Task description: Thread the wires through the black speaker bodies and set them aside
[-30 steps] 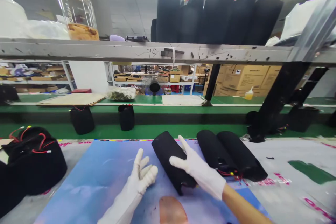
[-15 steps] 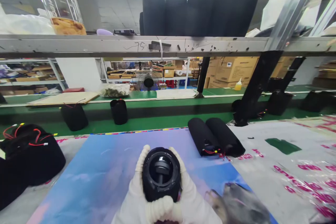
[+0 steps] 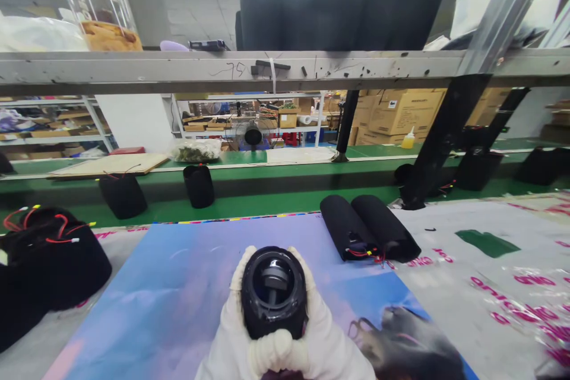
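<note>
Both my hands wear white gloves and wrap around a black cylindrical housing (image 3: 274, 323) near the bottom middle of the head view. Its round end faces up toward me: a glossy ring surrounds a dark hollow with a disc-shaped part inside. My left hand (image 3: 236, 314) grips the left side, and my right hand (image 3: 316, 314) the right. Thumbs meet at the near side; the far fingertips show at the top. The lower part of the housing is hidden by the gloves. Beneath lies a blue and purple printed sheet (image 3: 178, 285).
Two black fabric tubes (image 3: 369, 228) with red wires lie beyond my right hand. More black tubes stand at left (image 3: 57, 255) and on the green bench (image 3: 249, 196). A grey shelf beam (image 3: 178, 68) crosses overhead, carrying tall black tubes (image 3: 342, 6). A black-wrapped post (image 3: 440, 142) rises at right.
The view has shifted slightly, with the shelf sitting higher in it. My hands keep the same grip on the housing, which has barely moved.
</note>
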Tool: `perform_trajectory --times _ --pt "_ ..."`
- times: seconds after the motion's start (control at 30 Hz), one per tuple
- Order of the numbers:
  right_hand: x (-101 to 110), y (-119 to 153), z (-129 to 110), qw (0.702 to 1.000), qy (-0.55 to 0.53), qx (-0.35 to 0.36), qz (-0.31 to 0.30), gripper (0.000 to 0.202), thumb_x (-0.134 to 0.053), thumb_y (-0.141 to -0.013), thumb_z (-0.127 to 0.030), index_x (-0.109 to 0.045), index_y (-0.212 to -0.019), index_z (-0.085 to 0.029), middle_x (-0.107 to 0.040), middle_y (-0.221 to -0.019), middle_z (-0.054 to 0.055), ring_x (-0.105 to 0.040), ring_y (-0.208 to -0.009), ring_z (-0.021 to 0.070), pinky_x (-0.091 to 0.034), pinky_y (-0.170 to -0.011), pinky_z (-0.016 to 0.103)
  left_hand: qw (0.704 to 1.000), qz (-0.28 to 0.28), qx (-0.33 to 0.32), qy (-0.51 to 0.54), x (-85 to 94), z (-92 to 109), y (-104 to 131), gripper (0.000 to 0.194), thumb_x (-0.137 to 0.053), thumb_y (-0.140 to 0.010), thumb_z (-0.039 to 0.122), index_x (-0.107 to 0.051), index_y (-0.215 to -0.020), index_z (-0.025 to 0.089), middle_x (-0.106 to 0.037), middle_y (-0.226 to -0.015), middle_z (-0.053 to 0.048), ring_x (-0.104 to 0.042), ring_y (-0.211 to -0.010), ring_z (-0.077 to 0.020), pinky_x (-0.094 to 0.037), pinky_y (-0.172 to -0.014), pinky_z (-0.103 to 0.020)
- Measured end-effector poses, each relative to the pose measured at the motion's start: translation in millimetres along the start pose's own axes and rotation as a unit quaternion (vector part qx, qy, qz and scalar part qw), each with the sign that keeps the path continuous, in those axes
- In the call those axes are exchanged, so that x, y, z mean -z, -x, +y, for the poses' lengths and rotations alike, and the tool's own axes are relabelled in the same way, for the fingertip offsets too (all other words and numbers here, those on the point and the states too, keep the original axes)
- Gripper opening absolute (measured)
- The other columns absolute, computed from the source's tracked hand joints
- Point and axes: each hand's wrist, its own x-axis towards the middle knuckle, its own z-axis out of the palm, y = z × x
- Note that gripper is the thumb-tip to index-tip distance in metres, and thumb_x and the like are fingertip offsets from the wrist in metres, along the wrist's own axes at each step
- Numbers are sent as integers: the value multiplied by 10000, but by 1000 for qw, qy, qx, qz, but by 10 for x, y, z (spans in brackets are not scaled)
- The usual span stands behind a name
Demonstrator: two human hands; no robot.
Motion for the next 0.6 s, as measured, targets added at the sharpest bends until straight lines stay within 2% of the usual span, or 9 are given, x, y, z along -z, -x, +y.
perform_trajectory --times 0.1,0.17,0.27,0.37,0.43,0.5,0.6 --pt "-6 3 -35 1000 14 -5 2 1165 -897 -602 -419 -156 -1498 -357 -338 -1572 86 -319 -1442 287 -255 -1193 485 1000 8 3 -13 -4 2 9 1079 -876 -529 534 -367 -1432 232 -621 -1353 -78 -477 -1338 -321 -435 -1103 -380" --pt "-1 5 -54 999 43 -4 0 1151 -890 -597 -452 -175 -1498 -396 -323 -1582 33 -259 -1463 277 -223 -1207 466 1000 10 5 -8 -35 3 22 1084 -871 -535 547 -367 -1439 223 -636 -1332 -84 -508 -1311 -322 -448 -1091 -381" --pt "0 -4 -127 997 67 -22 -8 1095 -885 -550 -532 -282 -1461 -466 -341 -1569 -52 -257 -1461 286 -263 -1197 443 998 27 15 50 -93 5 41 1129 -894 -532 482 -318 -1470 229 -620 -1352 -90 -524 -1295 -328 -483 -1052 -384" --pt "1 -39 -271 996 55 -67 6 843 -741 -674 -662 -462 -1400 -339 -498 -1473 20 -382 -1406 319 -366 -1136 494 993 29 51 100 -94 20 41 1340 -916 -469 483 -129 -1535 283 -615 -1358 -83 -550 -1268 -335 -474 -1049 -409" --pt "10 -76 -369 995 46 -85 25 739 -624 -768 -696 -527 -1352 -254 -577 -1396 67 -440 -1373 317 -401 -1113 496 993 20 80 85 -42 41 29 1432 -923 -441 494 -20 -1539 331 -639 -1325 -67 -574 -1242 -331 -462 -1052 -432" --pt "19 -120 -429 994 42 -86 47 689 -578 -808 -693 -549 -1331 -244 -604 -1364 75 -487 -1340 306 -421 -1109 471 996 21 82 4 37 57 20 1347 -895 -478 529 -87 -1539 338 -653 -1297 -68 -591 -1222 -341 -443 -1067 -468" --pt "15 -198 -422 993 41 -85 76 598 -527 -860 -666 -595 -1282 -248 -651 -1294 78 -567 -1266 293 -461 -1080 468 990 23 26 -134 156 39 19 1017 -786 -589 622 -381 -1461 291 -600 -1355 -93 -573 -1233 -382 -462 -1055 -506"
